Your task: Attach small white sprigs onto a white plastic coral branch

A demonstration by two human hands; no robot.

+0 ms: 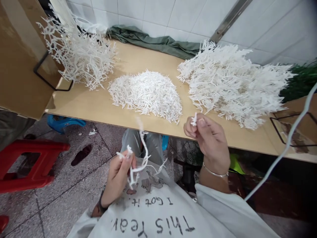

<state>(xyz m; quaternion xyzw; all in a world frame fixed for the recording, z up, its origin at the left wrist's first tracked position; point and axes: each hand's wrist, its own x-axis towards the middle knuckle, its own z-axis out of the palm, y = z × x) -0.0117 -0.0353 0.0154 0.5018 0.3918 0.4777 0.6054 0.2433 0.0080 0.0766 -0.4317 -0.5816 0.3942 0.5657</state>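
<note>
My left hand (120, 177) is closed on a white branched plastic twig (144, 147), whose thin arms curve up and to the right over my lap. Between the thumb and fingers of my right hand (210, 135) sits a small white spiky plastic piece (194, 119), held just above the table's front edge. Closest beyond my hands lies a heap of small white pieces (148, 94). A larger pile of white branched pieces (235, 82) spreads to the right, and a loose tangle of white twigs (84, 56) stands at the back left.
The tan table (96, 104) runs along a tiled wall, with a dark green cloth (156, 41) at the back. Cardboard boxes flank it. A white cable (284, 150) crosses on the right. Red stool (32, 162) and blue stool (65, 123) stand on the floor at left.
</note>
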